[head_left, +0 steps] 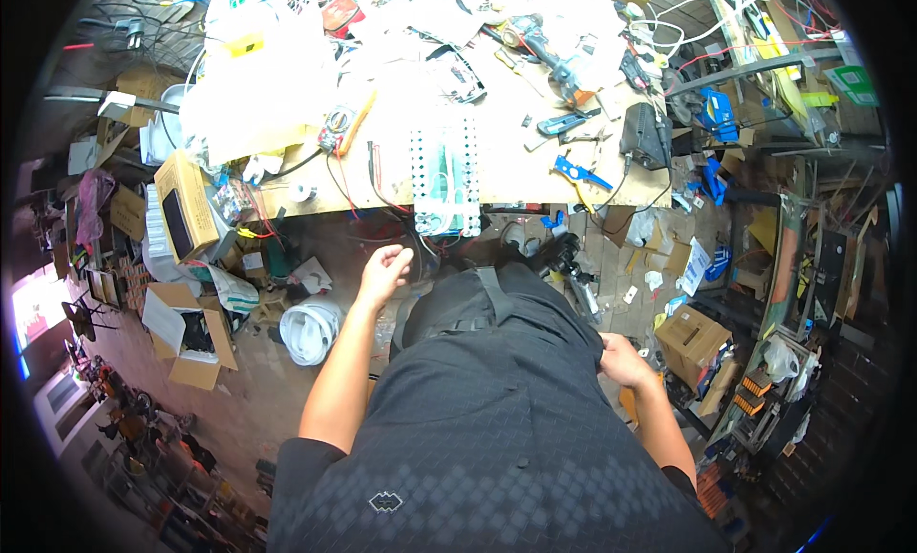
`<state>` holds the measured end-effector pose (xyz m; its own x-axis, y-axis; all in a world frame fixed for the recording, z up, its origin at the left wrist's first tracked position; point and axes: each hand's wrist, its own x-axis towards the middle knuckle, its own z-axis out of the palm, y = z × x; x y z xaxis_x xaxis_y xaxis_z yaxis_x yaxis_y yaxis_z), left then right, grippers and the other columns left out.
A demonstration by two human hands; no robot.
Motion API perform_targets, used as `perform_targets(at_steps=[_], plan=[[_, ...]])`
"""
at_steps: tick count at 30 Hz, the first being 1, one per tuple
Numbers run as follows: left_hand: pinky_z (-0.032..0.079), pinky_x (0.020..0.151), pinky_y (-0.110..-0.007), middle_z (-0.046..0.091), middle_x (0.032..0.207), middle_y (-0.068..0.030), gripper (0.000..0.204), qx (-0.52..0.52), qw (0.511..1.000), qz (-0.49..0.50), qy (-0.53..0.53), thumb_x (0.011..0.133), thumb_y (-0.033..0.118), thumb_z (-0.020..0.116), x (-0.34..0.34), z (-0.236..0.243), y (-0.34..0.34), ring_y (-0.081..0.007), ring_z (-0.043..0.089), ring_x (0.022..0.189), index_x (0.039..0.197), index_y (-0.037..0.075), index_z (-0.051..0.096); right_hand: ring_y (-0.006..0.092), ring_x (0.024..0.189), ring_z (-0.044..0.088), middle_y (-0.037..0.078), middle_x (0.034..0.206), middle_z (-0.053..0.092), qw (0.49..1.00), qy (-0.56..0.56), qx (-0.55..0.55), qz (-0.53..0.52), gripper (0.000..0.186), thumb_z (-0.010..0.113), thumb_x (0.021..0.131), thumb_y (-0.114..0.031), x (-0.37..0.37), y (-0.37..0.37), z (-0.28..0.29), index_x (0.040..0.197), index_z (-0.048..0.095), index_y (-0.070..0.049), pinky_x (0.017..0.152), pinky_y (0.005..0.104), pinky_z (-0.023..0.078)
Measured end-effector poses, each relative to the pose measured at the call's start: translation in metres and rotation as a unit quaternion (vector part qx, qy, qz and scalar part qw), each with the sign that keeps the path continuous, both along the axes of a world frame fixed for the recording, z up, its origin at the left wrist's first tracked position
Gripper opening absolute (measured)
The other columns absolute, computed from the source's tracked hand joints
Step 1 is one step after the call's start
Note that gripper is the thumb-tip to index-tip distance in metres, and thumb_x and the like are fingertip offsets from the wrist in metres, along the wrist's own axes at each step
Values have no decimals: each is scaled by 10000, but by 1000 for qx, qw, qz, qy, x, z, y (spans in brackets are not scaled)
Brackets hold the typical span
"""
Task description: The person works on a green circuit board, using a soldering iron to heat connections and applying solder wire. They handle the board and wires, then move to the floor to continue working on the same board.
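My left hand (387, 274) hangs in front of the table's near edge, its fingers curled in loosely and no object showing in them. Down at my right hip, my right hand (626, 362) rests against the side of my dark trousers (535, 309); its fingertips are hidden there. Closest to the left hand on the table is a long pale assembly (444, 185) with white perforated strips along both sides and a greenish middle. It reaches the near edge. Red and black wires (374, 176) lie on its left, beside a multimeter (336, 128) with an orange-edged body.
The cluttered table (516, 185) holds a blue utility knife (564, 123), blue-handled pliers (583, 173), a black power box (647, 136) and a cordless power tool (554, 61). Cartons (189, 333) and a white coil (310, 331) stand left on the floor; another carton (693, 341) stands right.
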<state>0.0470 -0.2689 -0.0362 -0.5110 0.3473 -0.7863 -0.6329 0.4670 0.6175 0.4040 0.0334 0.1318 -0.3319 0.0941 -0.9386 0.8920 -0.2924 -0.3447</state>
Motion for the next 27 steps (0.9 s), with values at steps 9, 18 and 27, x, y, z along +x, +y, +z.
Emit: perform_targets(at_steps=[9, 18, 27], plan=[[284, 1115, -479, 544, 1471, -89, 708, 92, 994, -16, -57, 919, 627, 627, -37, -14, 61, -257, 469, 1355, 1422, 134, 553, 140, 851, 689, 120, 1141, 710, 982, 75, 172, -9, 415, 436, 930, -22, -46, 45, 16, 1305, 611, 13, 766, 280, 539], [374, 955, -391, 689, 1151, -43, 654, 0, 994, 8, -108, 835, 629, 722, -59, -44, 79, -176, 579, 1056, 1231, 112, 674, 157, 914, 692, 123, 1161, 700, 989, 64, 129, -23, 427, 468, 935, -48, -39, 34, -6, 1341, 587, 6, 807, 294, 546], [374, 665, -244, 636, 778, 33, 387, 6, 999, 19, -41, 834, 470, 807, -54, -25, 90, -73, 510, 674, 907, 98, 725, 159, 932, 689, 135, 1190, 691, 992, 55, 108, -38, 465, 467, 911, -39, -25, 34, -15, 1361, 574, 11, 823, 297, 548]])
